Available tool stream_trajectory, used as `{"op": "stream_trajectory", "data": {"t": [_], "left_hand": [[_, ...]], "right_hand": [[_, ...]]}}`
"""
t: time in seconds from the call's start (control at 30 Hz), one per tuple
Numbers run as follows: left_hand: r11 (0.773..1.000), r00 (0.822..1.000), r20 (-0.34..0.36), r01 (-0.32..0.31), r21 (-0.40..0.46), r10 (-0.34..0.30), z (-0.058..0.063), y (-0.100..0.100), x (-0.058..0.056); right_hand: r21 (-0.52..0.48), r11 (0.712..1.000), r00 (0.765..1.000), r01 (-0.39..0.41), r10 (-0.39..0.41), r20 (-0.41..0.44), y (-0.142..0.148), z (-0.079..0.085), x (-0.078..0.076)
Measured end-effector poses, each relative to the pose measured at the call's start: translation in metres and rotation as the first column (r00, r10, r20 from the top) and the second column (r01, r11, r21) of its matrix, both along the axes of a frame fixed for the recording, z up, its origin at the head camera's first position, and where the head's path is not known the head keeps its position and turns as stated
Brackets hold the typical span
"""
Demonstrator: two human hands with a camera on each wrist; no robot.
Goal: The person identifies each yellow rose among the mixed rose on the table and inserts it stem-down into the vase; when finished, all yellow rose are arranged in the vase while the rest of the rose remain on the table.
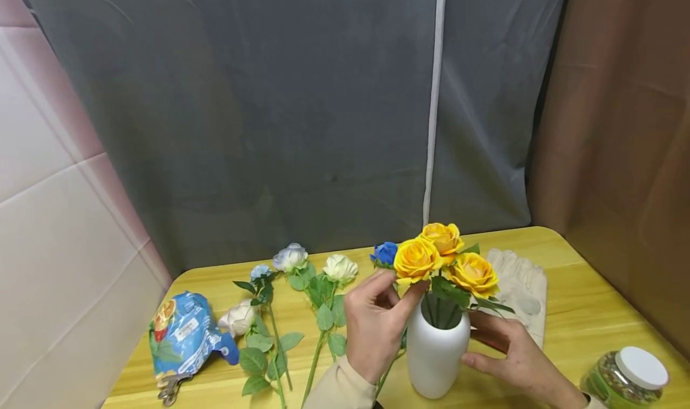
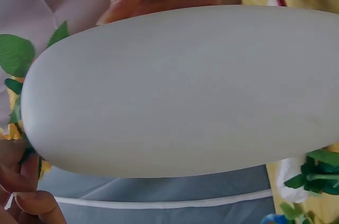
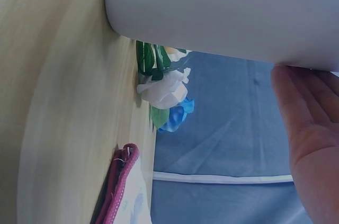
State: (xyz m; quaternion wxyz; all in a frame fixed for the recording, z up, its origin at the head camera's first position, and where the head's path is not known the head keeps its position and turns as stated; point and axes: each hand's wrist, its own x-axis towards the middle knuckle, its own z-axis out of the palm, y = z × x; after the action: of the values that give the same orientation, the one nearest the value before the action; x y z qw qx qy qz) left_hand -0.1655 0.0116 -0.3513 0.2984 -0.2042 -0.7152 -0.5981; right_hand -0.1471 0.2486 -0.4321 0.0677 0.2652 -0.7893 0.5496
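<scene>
A white vase [image 1: 436, 358] stands upright on the wooden table, with several yellow roses [image 1: 417, 259] rising from its mouth. My left hand [image 1: 379, 319] pinches the left yellow rose just under its bloom, thumb and forefinger close together. In the left wrist view those fingers [image 2: 34, 203] are at the vase's rim beside green leaves. On the vase's right side rests my right hand [image 1: 512, 352], thumb toward the front. Its nearly straight fingers [image 3: 312, 97] touch the vase wall in the right wrist view. The stem ends inside the vase are hidden.
Left of the vase lie white roses [image 1: 341, 269], pale blue flowers [image 1: 290, 257] and a blue rose [image 1: 384, 253]. A clipped blue snack bag [image 1: 188, 331] sits far left. Gloves [image 1: 520, 289] lie behind my right hand; a white-lidded jar [image 1: 625, 376] stands front right.
</scene>
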Motion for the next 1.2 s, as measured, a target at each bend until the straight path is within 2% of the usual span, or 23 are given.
{"op": "stream_trajectory", "data": {"t": [0.2, 0.43, 0.6, 0.67, 0.83, 0.93, 1.07, 1.13, 1.2], "left_hand": [[0.996, 1.0, -0.019, 0.017, -0.084, -0.019, -0.009, 0.001, 0.003], [0.991, 0.996, -0.049, 0.064, -0.116, -0.07, -0.009, 0.002, 0.007], [0.989, 0.998, -0.033, 0.055, -0.134, -0.06, -0.009, 0.002, 0.007], [0.989, 0.999, -0.022, 0.045, -0.141, -0.049, -0.009, 0.0, 0.008], [0.982, 0.999, -0.009, 0.035, -0.186, -0.037, -0.009, -0.015, 0.012], [0.978, 0.998, 0.047, 0.037, -0.205, -0.028, -0.009, -0.036, 0.015], [0.967, 0.987, 0.155, -0.012, -0.254, 0.053, -0.019, -0.074, 0.012], [0.948, 0.968, 0.224, -0.041, -0.315, 0.116, -0.029, -0.092, 0.007], [0.916, 0.941, 0.295, -0.035, -0.4, 0.165, -0.042, -0.104, 0.002]], "right_hand": [[-0.009, 1.0, 1.0, -0.009, 0.009, 0.007, -0.001, 0.004, 0.002], [-0.01, 1.0, 1.0, 0.026, -0.026, 0.009, -0.001, 0.004, 0.003], [-0.016, 0.999, 0.998, 0.033, -0.032, 0.053, -0.001, 0.003, 0.004], [-0.016, 0.999, 0.998, 0.032, -0.031, 0.046, -0.001, 0.002, 0.004], [0.004, 0.999, 0.998, 0.041, -0.042, 0.05, -0.003, 0.004, 0.005], [0.029, 0.998, 0.994, 0.056, -0.058, 0.095, -0.004, 0.007, 0.005], [0.045, 0.997, 0.994, 0.066, -0.07, 0.087, -0.003, 0.007, 0.004], [0.042, 0.997, 0.995, 0.07, -0.072, 0.063, -0.002, 0.005, 0.004], [0.032, 0.997, 0.996, 0.071, -0.073, 0.053, -0.001, 0.003, 0.006]]}}
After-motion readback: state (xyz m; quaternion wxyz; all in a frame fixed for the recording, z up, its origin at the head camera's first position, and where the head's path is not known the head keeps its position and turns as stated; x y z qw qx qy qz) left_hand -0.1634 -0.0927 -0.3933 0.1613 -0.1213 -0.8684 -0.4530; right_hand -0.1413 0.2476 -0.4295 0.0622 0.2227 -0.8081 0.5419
